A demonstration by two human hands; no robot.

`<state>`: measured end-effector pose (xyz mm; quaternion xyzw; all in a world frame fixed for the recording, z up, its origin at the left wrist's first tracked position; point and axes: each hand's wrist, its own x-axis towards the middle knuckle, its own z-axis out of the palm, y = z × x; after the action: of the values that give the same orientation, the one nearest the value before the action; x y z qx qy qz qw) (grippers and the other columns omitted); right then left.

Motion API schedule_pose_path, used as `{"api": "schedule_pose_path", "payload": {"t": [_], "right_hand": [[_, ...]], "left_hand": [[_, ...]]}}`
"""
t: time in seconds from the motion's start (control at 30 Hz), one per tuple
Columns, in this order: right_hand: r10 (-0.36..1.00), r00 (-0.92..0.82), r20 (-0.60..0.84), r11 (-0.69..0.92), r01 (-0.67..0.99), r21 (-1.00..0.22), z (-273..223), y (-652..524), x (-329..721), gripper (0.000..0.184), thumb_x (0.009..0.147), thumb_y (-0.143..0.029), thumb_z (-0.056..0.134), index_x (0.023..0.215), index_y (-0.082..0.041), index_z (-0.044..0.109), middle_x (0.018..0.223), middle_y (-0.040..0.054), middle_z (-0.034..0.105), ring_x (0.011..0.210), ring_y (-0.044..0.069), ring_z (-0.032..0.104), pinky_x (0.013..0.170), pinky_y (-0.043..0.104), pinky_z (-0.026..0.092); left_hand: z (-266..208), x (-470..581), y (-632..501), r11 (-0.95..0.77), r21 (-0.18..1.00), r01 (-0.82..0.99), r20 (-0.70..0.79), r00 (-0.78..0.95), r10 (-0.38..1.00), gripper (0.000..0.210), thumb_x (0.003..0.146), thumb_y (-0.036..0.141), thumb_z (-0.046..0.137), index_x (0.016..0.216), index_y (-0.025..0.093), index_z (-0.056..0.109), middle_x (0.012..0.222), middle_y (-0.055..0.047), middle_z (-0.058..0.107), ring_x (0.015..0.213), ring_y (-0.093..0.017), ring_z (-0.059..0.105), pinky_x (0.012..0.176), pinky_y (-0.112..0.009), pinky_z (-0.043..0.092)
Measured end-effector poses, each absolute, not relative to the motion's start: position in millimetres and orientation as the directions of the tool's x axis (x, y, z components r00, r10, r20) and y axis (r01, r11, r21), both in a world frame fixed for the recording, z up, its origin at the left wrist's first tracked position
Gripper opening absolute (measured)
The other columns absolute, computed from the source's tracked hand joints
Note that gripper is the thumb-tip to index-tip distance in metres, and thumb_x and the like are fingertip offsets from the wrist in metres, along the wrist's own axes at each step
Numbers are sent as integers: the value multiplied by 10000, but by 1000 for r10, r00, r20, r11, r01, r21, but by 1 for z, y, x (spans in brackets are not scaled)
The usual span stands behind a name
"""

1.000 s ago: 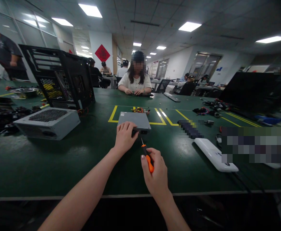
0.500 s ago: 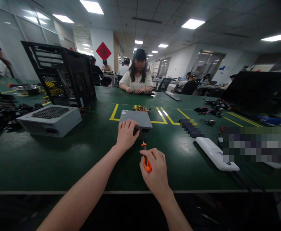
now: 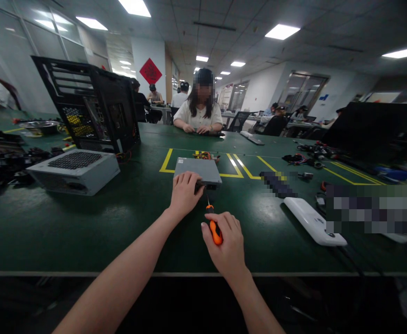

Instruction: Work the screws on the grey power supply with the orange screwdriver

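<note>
Power supply [image 3: 201, 167]: on green table [image 3: 137, 246], top closed. Left hand [image 3: 185, 191] clasping its near edge, right [image 3: 228, 242] wrapped round screwdriver [image 3: 216, 233], tip toward near face. Fastening done or left: can't tell.

Our screwdriver [image 3: 216, 232] is orange and black; the right metal box [image 3: 201, 168] is grey, the left box [image 3: 97, 174] grey too, its top patterned with dark mesh [image 3: 74, 160]. Yellow lines [image 3: 166, 160] stripe our dark green table [image 3: 85, 227]; far off, we see a red diamond sign [image 3: 151, 71].
</note>
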<state>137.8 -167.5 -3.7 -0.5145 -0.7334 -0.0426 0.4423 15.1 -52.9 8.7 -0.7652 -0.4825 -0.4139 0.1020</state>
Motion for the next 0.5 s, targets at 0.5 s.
{"api": "schedule_pose_path", "payload": {"t": [0.5], "right_hand": [[749,29,662,398,779,-485,-5,-167,139,236,810,-291,490,1017,-178,490,859,52,558,786,180,522,729,347,406]], "left_hand": [[9,15,-53,-516,254,818,724,193,662,215,766,233,543,977,225,506,1026,-53,542,997,-222,468,890,-375,316]]}}
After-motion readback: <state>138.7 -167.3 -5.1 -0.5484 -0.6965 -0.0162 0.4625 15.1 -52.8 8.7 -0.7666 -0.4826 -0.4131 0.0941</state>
